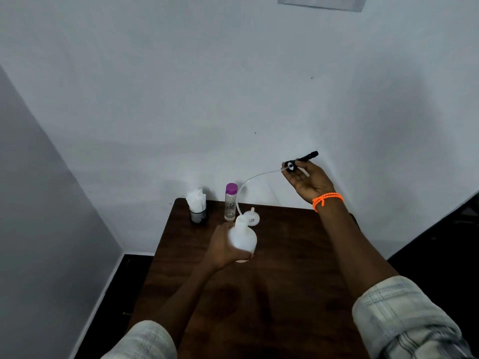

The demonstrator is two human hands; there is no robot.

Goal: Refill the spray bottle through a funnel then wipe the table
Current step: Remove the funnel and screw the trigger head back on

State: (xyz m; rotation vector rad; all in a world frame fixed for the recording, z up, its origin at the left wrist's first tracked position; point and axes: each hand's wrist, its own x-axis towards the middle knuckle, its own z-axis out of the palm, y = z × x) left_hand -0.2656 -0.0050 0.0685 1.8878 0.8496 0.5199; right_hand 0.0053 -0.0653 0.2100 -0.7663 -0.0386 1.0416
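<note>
Spray bottle (242,238) is sitting above the desk (272,294), gripped by the left hand (224,248). Farther back, the right hand (308,180) is pinching the black sprayer top (302,160), lifting its tube (248,182) out; it should go straight up, slowly.

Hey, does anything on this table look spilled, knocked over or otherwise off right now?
No spill shows. The funnel lies upside down behind the white bottle, spout up. The right hand holds the sprayer head aloft, its tube trailing down toward the bottle's neck. That fits refilling, not a fault.
</note>
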